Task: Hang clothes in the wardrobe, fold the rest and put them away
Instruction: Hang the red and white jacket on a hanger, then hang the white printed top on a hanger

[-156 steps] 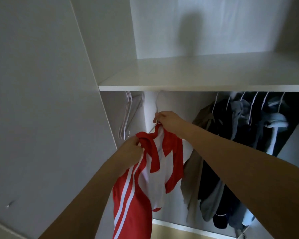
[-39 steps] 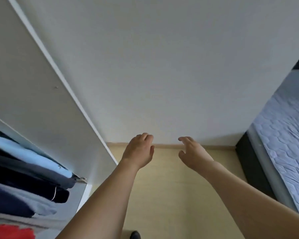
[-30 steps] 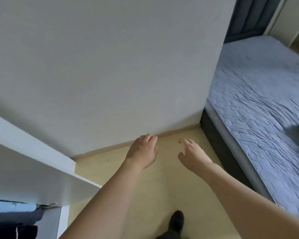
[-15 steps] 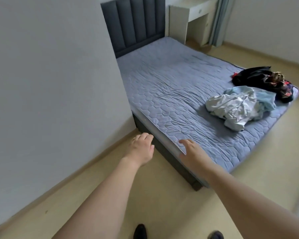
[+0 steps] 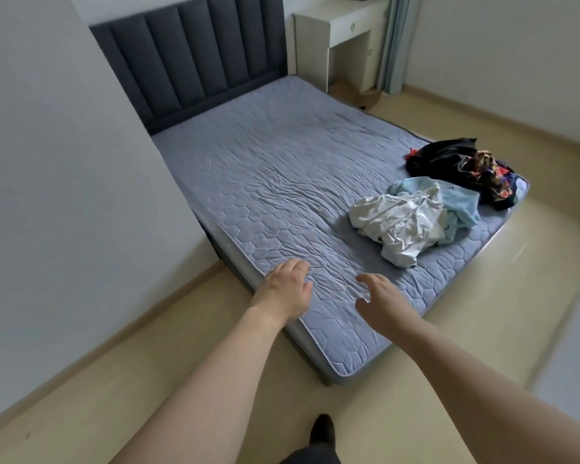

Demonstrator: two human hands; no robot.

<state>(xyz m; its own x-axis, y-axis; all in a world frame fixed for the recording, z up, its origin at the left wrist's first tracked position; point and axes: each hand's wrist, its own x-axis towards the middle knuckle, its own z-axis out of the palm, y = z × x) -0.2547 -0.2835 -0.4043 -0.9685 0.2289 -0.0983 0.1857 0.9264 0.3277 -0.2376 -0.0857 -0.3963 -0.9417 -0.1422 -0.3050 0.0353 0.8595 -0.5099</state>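
A crumpled white garment [image 5: 400, 222] lies on the grey quilted bed [image 5: 275, 182], with a light blue garment [image 5: 459, 209] against its right side. Farther right, at the bed's corner, sits a heap of black and patterned clothes [image 5: 466, 165]. My left hand [image 5: 287, 289] and my right hand [image 5: 385, 304] are stretched out in front of me over the bed's near edge, both holding nothing, fingers loosely apart. The white garment is up and to the right of my right hand, well apart from it. The wardrobe is out of view.
A white wall panel [image 5: 64, 195] fills the left. A dark padded headboard [image 5: 195, 58] stands at the bed's far end, with a white desk [image 5: 342, 35] and a curtain [image 5: 394, 45] beyond. Pale wooden floor [image 5: 482, 329] surrounds the bed. My foot [image 5: 322, 433] shows below.
I let go of the red and white top at the wardrobe and turned right. The view swung from wardrobe and wall to the bed with its clothes. Both hands stay held out.
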